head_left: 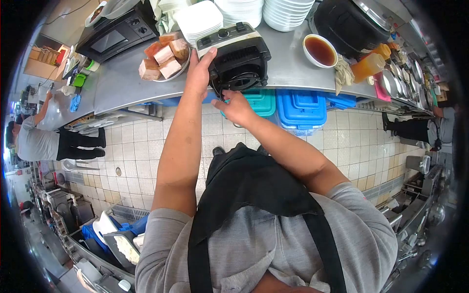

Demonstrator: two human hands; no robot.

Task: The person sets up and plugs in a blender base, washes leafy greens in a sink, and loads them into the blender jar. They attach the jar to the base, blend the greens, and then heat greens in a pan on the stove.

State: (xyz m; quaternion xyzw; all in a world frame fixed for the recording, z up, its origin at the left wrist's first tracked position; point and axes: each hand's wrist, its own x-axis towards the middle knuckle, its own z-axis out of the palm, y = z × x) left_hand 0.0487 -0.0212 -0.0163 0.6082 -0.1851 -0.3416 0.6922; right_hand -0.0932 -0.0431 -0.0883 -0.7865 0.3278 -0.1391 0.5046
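My left hand point(199, 73) holds the side of a black machine point(240, 56) on the metal counter point(119, 83); my right hand point(237, 108) is at its cord point(218, 92), below the front edge.

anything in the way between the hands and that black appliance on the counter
Nothing visible blocks the left hand, which lies against the black appliance. At the right hand, near its front edge, there is only a black cord.
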